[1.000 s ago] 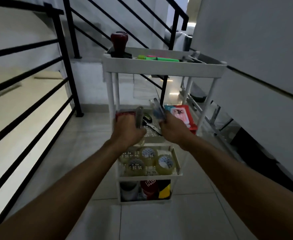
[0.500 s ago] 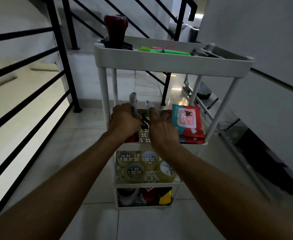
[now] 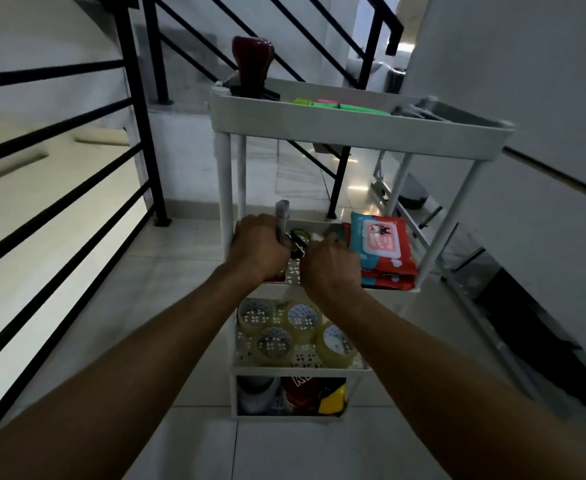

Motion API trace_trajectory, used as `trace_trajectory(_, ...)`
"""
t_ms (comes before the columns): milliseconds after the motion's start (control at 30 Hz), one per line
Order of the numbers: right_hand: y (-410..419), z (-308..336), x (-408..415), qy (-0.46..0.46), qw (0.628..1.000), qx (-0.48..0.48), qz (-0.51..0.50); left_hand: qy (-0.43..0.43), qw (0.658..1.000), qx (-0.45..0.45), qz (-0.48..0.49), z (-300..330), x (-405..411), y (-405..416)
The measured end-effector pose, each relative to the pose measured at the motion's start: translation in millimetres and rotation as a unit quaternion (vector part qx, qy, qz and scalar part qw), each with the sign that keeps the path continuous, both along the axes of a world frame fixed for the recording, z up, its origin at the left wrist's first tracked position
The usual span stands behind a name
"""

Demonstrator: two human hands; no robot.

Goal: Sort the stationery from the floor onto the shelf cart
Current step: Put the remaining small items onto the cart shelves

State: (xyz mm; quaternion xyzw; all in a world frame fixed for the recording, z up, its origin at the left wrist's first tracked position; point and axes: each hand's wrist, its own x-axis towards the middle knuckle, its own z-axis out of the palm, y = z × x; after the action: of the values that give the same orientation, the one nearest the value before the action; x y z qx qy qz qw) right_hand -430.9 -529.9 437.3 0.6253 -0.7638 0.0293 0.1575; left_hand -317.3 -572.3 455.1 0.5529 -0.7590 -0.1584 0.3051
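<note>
On the tiled landing beside black stair railings [image 3: 135,140] stands a white shelf cart [image 3: 353,128] with four tiers, seen from the head camera. Both hands reach over its second tier. The left hand [image 3: 258,249] is closed around a slim grey stationery item [image 3: 281,220] that sticks up above the knuckles; what kind it is cannot be told. The right hand [image 3: 331,268] is curled into a loose fist just beside the left, with something small and grey at its fingertips, too blurred to tell whether it is gripped. Between the hands lie black-handled scissors [image 3: 296,239] on the tier, and to the right a red and blue wipes pack [image 3: 381,245]. The top tier carries a dark red stamp [image 3: 252,58] and green highlighters [image 3: 340,106]. Tape rolls [image 3: 298,332] fill the third tier.
</note>
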Motion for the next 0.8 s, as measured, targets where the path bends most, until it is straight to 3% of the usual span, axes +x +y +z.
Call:
trace_trajectory(167, 19, 11, -14, -0.095, 0.990, -0.074, 0.079, -0.004, 1.000, 0.014, 0.018, 4, -2, 6)
trace_trajectory(267, 29, 22, -42, -0.073, 0.987, -0.109, 0.098, -0.012, 1.000, 0.009, -0.004, 6, -8, 9)
trace_trajectory(333, 34, 29, -66, -0.035, 0.992, -0.094, 0.080, -0.006, 1.000, 0.000, -0.016, 7, -17, 12)
trace_trajectory(533, 42, 12, -96, -0.110, 0.992, -0.010, 0.060, -0.014, 0.999, 0.001, -0.035, -3, -57, 14)
trace_trajectory(800, 36, -7, -95, -0.151, 0.986, 0.004, 0.067, -0.043, 0.999, -0.005, -0.014, -14, -84, -4)
